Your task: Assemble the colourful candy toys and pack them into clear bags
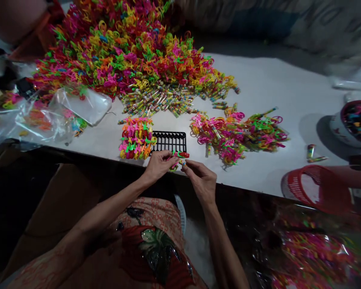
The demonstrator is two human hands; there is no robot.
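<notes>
Just over the table's front edge my left hand [159, 165] pinches a small bright plastic toy piece [180, 154], coloured red and green. My right hand [202, 178] is closed on the end of a thin patterned tube [183, 163], which meets the plastic pieces at my left fingertips. Whether the two are joined, I cannot tell. Behind my left hand lies a black slotted rack [170, 141]. Rows of colourful plastic toys [136, 138] fill its left part, while bare slots show on the right.
A large heap of coloured plastic toys [123, 52] covers the back left, with loose patterned tubes [162, 100] before it. Assembled toys [237, 134] lie to the right. Clear plastic bags [84, 105] are at left. A red basket [313, 186] and white bucket [344, 128] stand at right.
</notes>
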